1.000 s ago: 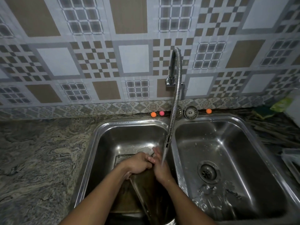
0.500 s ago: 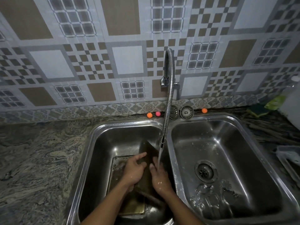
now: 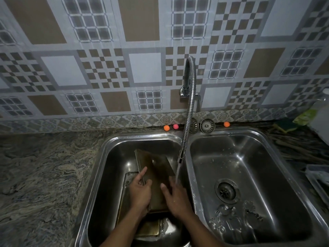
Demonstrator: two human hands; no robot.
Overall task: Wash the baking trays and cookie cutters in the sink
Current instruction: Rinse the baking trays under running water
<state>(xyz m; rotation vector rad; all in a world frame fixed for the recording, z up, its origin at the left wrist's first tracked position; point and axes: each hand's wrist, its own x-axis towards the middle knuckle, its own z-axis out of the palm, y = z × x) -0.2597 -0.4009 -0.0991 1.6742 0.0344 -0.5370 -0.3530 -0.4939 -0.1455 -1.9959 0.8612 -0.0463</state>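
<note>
Your left hand (image 3: 140,190) grips the left edge of the dark, browned rectangular metal baking tray (image 3: 156,172), forefinger stretched along its rim, while your right hand (image 3: 175,195) lies flat on its face, fingers straight. The tray stands tilted in the left steel sink basin (image 3: 110,175) over a second tray (image 3: 148,229) — water from the flexible chrome tap (image 3: 187,125) strikes your right hand. Metal cookie cutters (image 3: 235,220) lie in the right basin (image 3: 249,157) near the drain (image 3: 225,191).

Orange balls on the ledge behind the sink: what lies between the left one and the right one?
Head view: a pink ball, the faucet hose and two metal strainers.
</note>
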